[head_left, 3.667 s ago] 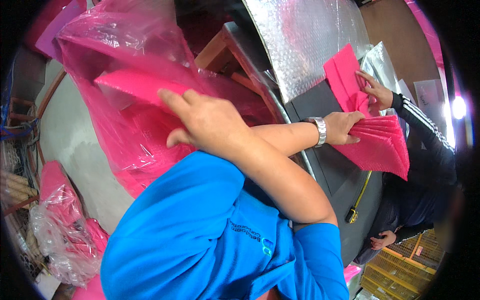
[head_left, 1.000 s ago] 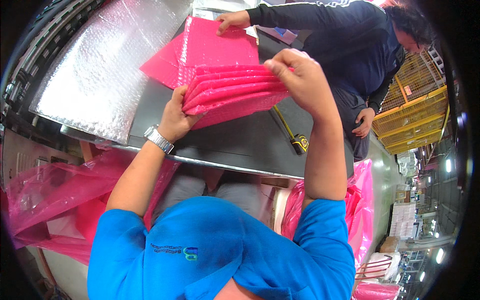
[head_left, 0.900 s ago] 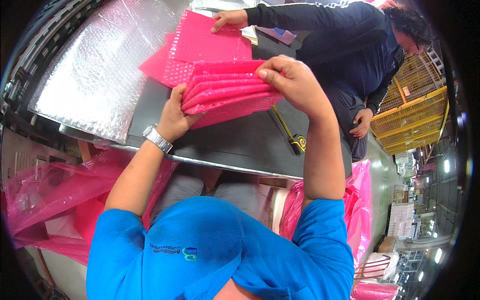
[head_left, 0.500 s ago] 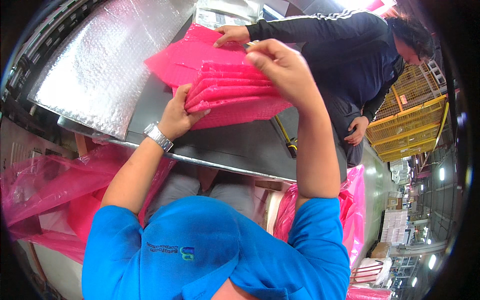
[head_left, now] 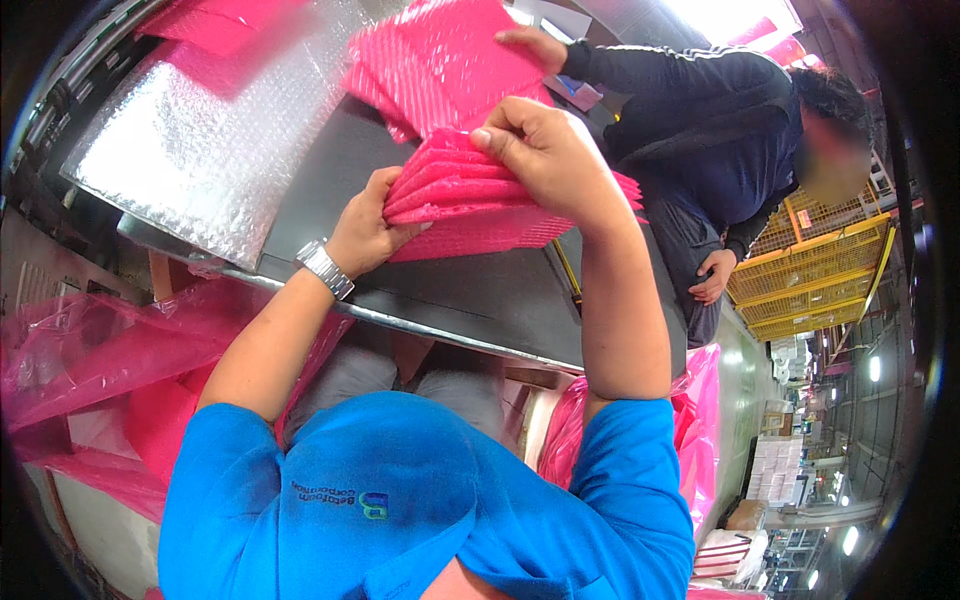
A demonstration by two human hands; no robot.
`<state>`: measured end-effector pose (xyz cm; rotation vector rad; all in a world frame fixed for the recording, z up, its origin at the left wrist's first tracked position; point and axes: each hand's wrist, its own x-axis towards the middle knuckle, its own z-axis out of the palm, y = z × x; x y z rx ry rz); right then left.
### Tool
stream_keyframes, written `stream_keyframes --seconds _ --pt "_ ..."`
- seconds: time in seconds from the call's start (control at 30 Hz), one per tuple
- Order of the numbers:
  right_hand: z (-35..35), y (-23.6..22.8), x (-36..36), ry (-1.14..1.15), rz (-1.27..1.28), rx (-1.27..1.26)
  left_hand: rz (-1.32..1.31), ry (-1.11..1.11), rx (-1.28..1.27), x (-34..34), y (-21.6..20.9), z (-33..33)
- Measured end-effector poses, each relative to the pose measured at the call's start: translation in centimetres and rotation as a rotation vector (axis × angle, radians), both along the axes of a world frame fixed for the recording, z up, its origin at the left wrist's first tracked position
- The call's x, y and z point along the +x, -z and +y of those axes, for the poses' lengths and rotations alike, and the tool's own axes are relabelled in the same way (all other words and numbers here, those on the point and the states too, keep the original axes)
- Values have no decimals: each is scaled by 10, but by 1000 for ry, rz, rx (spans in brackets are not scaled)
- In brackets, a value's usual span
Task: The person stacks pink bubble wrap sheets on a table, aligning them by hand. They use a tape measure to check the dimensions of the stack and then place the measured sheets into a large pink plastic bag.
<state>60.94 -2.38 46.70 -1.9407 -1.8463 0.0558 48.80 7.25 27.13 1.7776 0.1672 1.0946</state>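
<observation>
A stack of pink bubble-wrap pouches (head_left: 455, 195) is held up above the dark table (head_left: 470, 305), its layered edges fanned out toward the top. My left hand (head_left: 365, 228) is closed round the stack's left end, thumb on the near face. At the upper edge, my right hand (head_left: 540, 160) is closed with thumb and bent fingers pinching the layers. Just beyond lie more pink bubble-wrap sheets (head_left: 440, 60), overlapping at angles. A co-worker's hand (head_left: 535, 48) rests on their right side.
A silver bubble-foil sheet (head_left: 200, 140) covers the table's left part, with pink sheets (head_left: 225, 40) over its far end. A tape measure's yellow blade (head_left: 567, 265) shows near my right forearm. The co-worker (head_left: 700, 130) stands at the right. Pink plastic film (head_left: 100, 350) hangs at the left.
My right hand has come down onto the layers' upper edge. The loose pink sheets beyond have shifted away with the co-worker's hand. Pink sheets now show over the foil's far end.
</observation>
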Motion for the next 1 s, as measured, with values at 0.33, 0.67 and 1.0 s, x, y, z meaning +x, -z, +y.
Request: stream_keyframes --seconds 0.33,0.67,1.0 --pt "0 0 -13 -78 -63 187 9 -26 -13 -1 -3 0" --pt "5 2 -25 -19 716 334 7 -36 25 -1 -5 0" --pt "0 18 -30 -37 228 326 22 -35 15 -3 -6 0"
